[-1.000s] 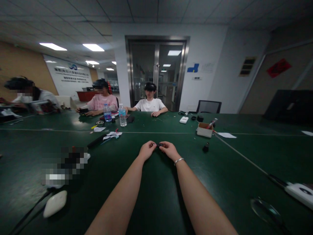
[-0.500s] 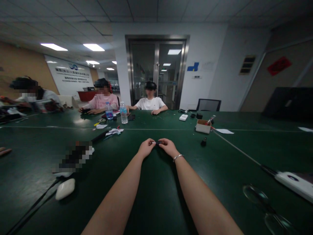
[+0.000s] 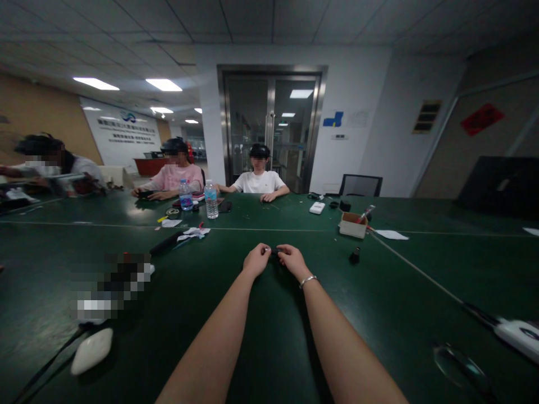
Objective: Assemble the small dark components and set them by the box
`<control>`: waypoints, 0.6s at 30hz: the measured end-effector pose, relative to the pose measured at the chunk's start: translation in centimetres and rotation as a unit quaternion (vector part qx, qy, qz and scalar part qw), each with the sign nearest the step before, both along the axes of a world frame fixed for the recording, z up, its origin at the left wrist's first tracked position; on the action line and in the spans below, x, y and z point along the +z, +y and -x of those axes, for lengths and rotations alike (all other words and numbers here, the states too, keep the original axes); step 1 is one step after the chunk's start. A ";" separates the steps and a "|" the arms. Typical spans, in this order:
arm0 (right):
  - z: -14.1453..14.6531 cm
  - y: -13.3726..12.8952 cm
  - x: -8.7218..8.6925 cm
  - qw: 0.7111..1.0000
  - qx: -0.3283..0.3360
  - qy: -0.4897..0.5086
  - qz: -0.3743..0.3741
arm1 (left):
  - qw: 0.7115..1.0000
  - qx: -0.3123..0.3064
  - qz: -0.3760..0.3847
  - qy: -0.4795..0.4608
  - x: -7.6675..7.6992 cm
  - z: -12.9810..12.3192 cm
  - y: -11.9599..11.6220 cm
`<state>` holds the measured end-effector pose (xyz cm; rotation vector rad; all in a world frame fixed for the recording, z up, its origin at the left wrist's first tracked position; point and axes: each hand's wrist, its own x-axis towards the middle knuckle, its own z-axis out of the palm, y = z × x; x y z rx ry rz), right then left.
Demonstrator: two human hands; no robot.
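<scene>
Both forearms reach out over the dark green table [image 3: 202, 280]. My left hand [image 3: 256, 261] is closed, its fingertips pinching one end of a small dark object [image 3: 275, 251]. From the other side my right hand [image 3: 292, 260], with a silver bracelet on the wrist, has its fingers closed on the same object. Most of that object is hidden by the fingers, and it is too small to name. A small black item [image 3: 354, 256] stands on the table to the right of my hands.
A small cardboard box [image 3: 353, 225] stands at right, with a white device [image 3: 316, 208] beyond it. Two bottles [image 3: 211, 206] and papers [image 3: 193, 233] lie left of centre. Glasses [image 3: 458, 365] rest at lower right, a white mouse-like object [image 3: 92, 352] at lower left. Several people sit opposite.
The view has shifted slightly, so the near table items appear lower and farther toward the sides. Both hands still hold the small dark object, with little change in their grip.
</scene>
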<state>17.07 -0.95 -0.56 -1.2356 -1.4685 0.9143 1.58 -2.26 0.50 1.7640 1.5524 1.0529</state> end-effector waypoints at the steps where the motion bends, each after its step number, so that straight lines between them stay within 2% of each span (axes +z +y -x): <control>1: 0.0 0.0 -0.1 1.000 0.000 -0.002 -0.008 | 1.000 -0.004 -0.006 -0.006 -0.1 0.0 -0.2; 10: 0.0 -0.8 -0.2 0.997 0.023 -0.026 -0.069 | 0.994 -0.028 -0.090 -0.058 -0.2 1.0 -0.7; 18: 0.0 -1.5 1.0 0.998 0.048 0.038 -0.001 | 0.987 -0.037 -0.101 -0.119 0.3 0.9 -1.2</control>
